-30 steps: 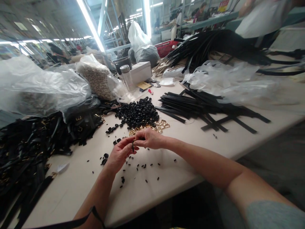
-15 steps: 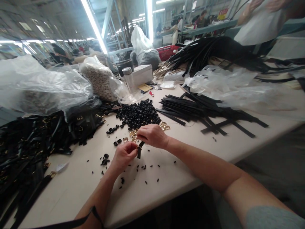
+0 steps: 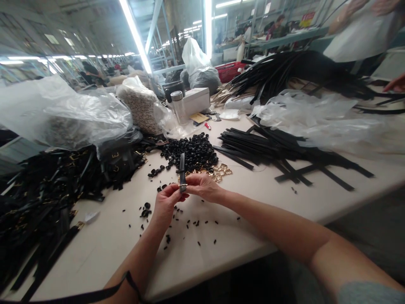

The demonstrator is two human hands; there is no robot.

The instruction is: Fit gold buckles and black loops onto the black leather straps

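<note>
My left hand (image 3: 167, 203) and my right hand (image 3: 204, 186) meet above the table, both pinched on a short black strap (image 3: 182, 169) that stands up between them. A gold buckle (image 3: 182, 185) sits on the strap at my fingertips. Just beyond my hands lie a heap of black loops (image 3: 193, 153) and a small pile of gold buckles (image 3: 220, 169). Tiny black bits (image 3: 196, 223) are scattered on the tabletop under my hands.
A stack of black straps (image 3: 268, 145) lies to the right; a big heap of finished straps (image 3: 47, 185) fills the left. Clear plastic bags (image 3: 72, 114), a white box (image 3: 196, 100) and a metal flask (image 3: 179, 106) stand behind. Another person's hand (image 3: 395, 84) shows at far right.
The strap hung down below my hands half a second ago; it now points upward with the buckle at my fingertips. My hands have drawn closer together.
</note>
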